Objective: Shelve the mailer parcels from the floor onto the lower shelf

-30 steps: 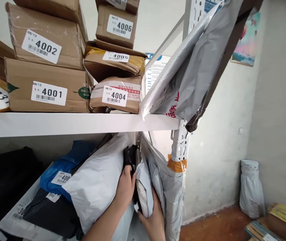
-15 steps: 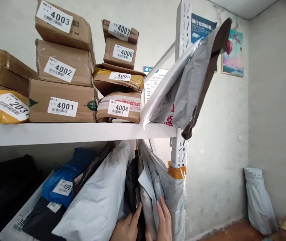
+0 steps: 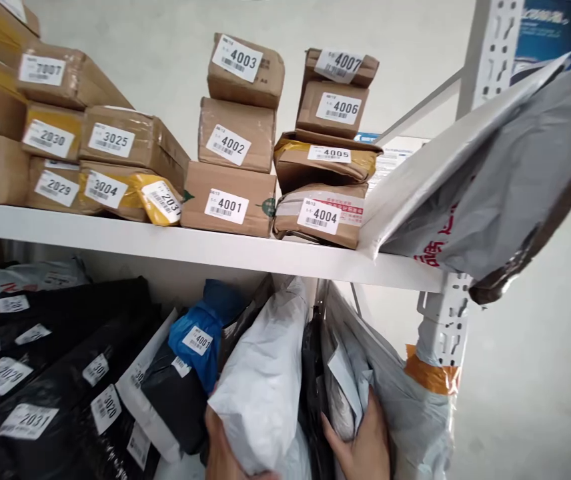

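Two hands work the lower shelf; the view has swung left since half a second ago, showing more black bags. The left hand [image 3: 223, 450] now grips the white mailer [image 3: 265, 387] from below, fingers curled around it. The right hand [image 3: 365, 443] presses flat, fingers loose, against the grey mailers [image 3: 390, 393] just right.

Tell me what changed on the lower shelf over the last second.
The left hand came out of the gap between the parcels and now cups the white mailer from the left. The right hand shifted from the small white pouch to press flat on the grey mailers by the post. The view swung left and up. The numbered boxes on the upper shelf stayed put.
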`<state>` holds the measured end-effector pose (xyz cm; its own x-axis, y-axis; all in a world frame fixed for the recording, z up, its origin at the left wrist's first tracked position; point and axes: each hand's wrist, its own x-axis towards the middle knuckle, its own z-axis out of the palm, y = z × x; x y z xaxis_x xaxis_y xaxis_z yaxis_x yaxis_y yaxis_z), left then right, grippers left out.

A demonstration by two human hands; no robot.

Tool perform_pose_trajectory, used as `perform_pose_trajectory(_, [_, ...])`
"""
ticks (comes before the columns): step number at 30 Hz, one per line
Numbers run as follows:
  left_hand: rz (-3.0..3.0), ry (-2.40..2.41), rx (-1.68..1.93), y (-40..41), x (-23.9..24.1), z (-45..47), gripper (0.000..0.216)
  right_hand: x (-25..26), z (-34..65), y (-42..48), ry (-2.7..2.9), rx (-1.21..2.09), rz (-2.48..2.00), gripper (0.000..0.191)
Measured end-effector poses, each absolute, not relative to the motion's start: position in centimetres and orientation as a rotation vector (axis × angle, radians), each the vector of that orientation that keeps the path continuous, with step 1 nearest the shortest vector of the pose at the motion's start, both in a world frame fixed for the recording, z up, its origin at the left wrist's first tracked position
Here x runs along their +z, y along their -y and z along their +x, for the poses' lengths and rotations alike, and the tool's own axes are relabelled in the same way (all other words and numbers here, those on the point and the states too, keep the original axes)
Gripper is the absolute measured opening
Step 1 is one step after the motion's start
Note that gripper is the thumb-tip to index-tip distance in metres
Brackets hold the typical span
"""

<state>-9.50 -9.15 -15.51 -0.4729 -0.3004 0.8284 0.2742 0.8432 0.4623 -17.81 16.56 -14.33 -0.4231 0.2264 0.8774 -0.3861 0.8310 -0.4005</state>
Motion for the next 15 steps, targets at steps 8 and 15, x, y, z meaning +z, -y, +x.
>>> perform_pose_trajectory(8, [-0.083,2.049,-0.584,2.8,-16.1,-12.8,0.091,-14.1,-19.1,-17.4,1.943,1.134,0.113,0.087])
perform_pose_trajectory(15, [0.059,1.775,-1.257,7.6,-10.9,-11.7,0.065,-13.7,-20.4,-18.8,2.006,1.423,0.008,0.107])
